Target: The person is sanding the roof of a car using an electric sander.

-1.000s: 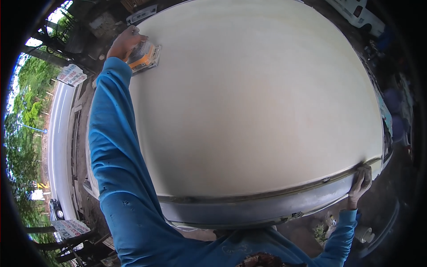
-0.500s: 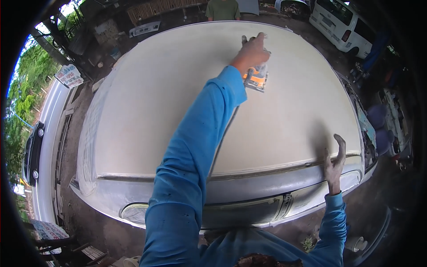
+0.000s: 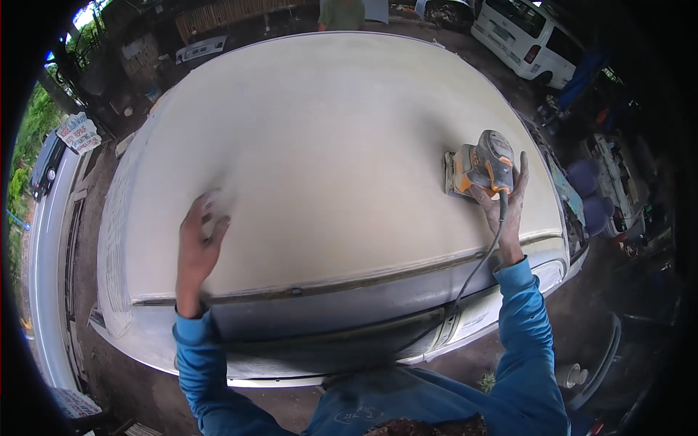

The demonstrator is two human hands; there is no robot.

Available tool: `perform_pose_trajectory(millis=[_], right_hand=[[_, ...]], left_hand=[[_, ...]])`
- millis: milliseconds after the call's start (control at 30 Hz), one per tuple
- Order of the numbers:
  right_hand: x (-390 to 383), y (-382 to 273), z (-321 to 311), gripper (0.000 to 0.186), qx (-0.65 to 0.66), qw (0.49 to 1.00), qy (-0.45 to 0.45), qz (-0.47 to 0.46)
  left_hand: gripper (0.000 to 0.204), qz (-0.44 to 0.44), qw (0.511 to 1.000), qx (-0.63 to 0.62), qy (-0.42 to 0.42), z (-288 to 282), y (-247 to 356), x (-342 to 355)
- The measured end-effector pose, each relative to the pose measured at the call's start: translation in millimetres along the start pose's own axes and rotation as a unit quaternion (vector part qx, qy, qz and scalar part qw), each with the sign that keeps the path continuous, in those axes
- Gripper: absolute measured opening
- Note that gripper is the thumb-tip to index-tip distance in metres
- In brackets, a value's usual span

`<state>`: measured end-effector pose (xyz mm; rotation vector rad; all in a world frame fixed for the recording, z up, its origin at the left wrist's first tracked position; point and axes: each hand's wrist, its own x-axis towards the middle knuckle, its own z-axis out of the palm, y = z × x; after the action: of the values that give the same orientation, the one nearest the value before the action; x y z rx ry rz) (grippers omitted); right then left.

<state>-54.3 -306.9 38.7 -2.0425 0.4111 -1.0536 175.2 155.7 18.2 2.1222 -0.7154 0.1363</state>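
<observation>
My right hand [image 3: 513, 221] grips a grey and orange electric sander [image 3: 486, 166] from its near side, over the right part of a car roof [image 3: 320, 160]. The sander is tipped, its flat pad facing left, and seems lifted off the surface. A grey power cord [image 3: 474, 277] runs from it down across the roof's near edge. Over the roof's left part hovers my left hand [image 3: 198, 243], empty, its fingers apart and a little curled. The roof is a dull cream-white, with a dark groove [image 3: 363, 282] along its near side.
Across the roof stands a person in a green shirt [image 3: 342, 14]. A white van [image 3: 527, 36] is parked at the far right. Car parts and purple round objects [image 3: 584, 178] lie to the right. On the left, a dark car [image 3: 48, 166] is on the road beside a sign [image 3: 78, 133].
The sander has passed from my left hand at the roof's far middle to my right hand, nearer and to the right. My left hand has drawn back to the left, empty.
</observation>
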Motion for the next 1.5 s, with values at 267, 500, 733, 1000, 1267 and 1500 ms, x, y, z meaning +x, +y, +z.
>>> perform_pose_trajectory(millis=[267, 500, 733, 1000, 1267, 1500], right_hand=[[25, 17, 15, 0.049, -0.025, 0.989, -0.046, 0.139], [88, -12, 139, 0.059, 0.004, 0.984, -0.147, 0.104], [68, -76, 226, 0.049, 0.049, 0.966, -0.246, 0.063], [-6, -115, 256, 0.066, 0.266, 0.880, -0.375, -0.122], [113, -35, 222, 0.048, 0.059, 0.969, -0.233, 0.058], [167, 49, 146, 0.064, -0.084, 0.991, -0.089, 0.055]], left_hand=[[0.046, -0.061, 0.974, 0.111, 0.187, -46, -57, -135], [0.042, -0.085, 0.959, 0.161, 0.219, -37, -48, -135], [0.043, -0.083, 0.965, 0.123, 0.215, -30, -51, -129], [0.039, -0.095, 0.965, 0.106, 0.222, -40, -61, -145], [0.039, -0.130, 0.962, 0.077, 0.228, -32, -54, -137], [0.038, -0.128, 0.960, 0.078, 0.236, -40, -56, -142]])
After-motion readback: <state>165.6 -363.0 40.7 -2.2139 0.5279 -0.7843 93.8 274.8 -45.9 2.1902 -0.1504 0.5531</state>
